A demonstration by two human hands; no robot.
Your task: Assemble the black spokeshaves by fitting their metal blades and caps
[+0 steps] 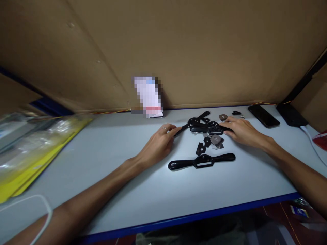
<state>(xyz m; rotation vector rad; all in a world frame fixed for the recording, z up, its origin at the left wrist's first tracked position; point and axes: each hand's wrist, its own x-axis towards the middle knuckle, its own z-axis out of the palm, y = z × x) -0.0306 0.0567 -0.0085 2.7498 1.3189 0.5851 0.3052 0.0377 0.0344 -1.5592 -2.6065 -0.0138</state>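
Observation:
My left hand (163,141) is closed round the left handle of a black two-handled tool body (194,121) whose other end points up and right. My right hand (240,131) pinches the right handle of a second black tool body (216,128), which overlaps the first. Just below them lie a black plate with a hole (200,148) and a grey slotted blade (216,140). Nearer the front, a third black tool body (203,161) lies flat, touched by neither hand. Behind my right hand are a brownish plate (223,117) and a small black piece (236,112).
A dark phone (264,116) and a black device (291,115) with a white cable lie at the back right of the table (114,200). A blurred-out upright item (149,95) leans on the back panel. Plastic bags and yellow packaging (30,173) cover the left side.

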